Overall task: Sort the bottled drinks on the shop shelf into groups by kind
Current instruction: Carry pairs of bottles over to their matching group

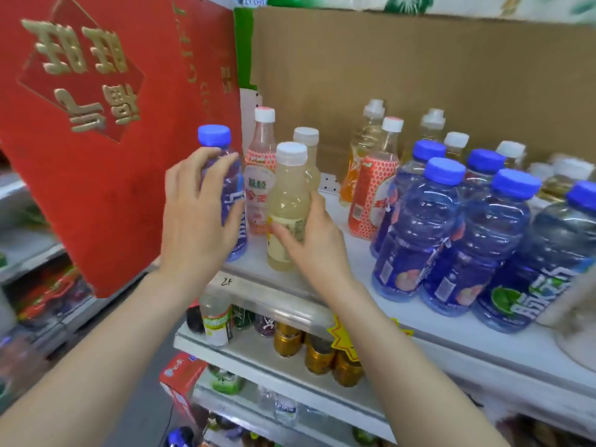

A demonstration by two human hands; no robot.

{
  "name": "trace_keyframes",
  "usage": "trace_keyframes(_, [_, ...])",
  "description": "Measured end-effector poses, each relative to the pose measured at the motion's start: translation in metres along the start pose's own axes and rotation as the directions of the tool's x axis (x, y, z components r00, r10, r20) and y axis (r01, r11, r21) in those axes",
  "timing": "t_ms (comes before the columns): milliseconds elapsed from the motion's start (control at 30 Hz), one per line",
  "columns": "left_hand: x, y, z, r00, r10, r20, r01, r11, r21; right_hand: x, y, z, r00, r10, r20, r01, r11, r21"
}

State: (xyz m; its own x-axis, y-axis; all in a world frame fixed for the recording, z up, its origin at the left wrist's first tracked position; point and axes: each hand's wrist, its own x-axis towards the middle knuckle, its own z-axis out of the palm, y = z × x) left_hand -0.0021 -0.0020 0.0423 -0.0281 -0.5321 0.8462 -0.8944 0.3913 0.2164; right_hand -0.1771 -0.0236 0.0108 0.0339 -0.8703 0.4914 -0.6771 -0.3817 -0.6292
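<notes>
On the white shelf (403,321) stand bottled drinks. My left hand (196,214) wraps around a blue-capped bottle (214,137) at the shelf's left end. My right hand (317,243) grips a pale cloudy bottle with a white cap (288,195) beside it. Behind them stand a pink-labelled bottle (259,175) and a second pale bottle (308,140). Further right are an orange-labelled bottle (374,188), yellow-drink bottles (367,140), and a cluster of several blue-capped blue bottles (451,240).
A big red box with gold characters (96,124) leans just left of the shelf. A brown cardboard sheet (419,75) backs the shelf. Lower shelves hold gold cans (319,354) and small bottles (216,321). A yellow price star (342,337) hangs on the shelf edge.
</notes>
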Motion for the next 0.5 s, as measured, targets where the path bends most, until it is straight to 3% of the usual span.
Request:
trace_keyframes(133, [0.016,0.012,0.015,0.992,0.114,0.058,-0.104,0.982,-0.156,-0.009,0.012,-0.017,0.982,0.098,-0.160,-0.112,0.990,-0.082])
trace_keyframes(300, [0.031,0.033,0.047,0.987,0.090,0.135,-0.048,0.958,-0.284,0.010,0.020,-0.015,0.953,0.214,-0.213,-0.241,0.964,-0.110])
trace_keyframes(500, [0.029,0.030,0.045,0.992,0.118,0.039,-0.101,0.949,-0.300,0.054,0.029,-0.001,0.910,0.346,-0.231,-0.370,0.927,-0.069])
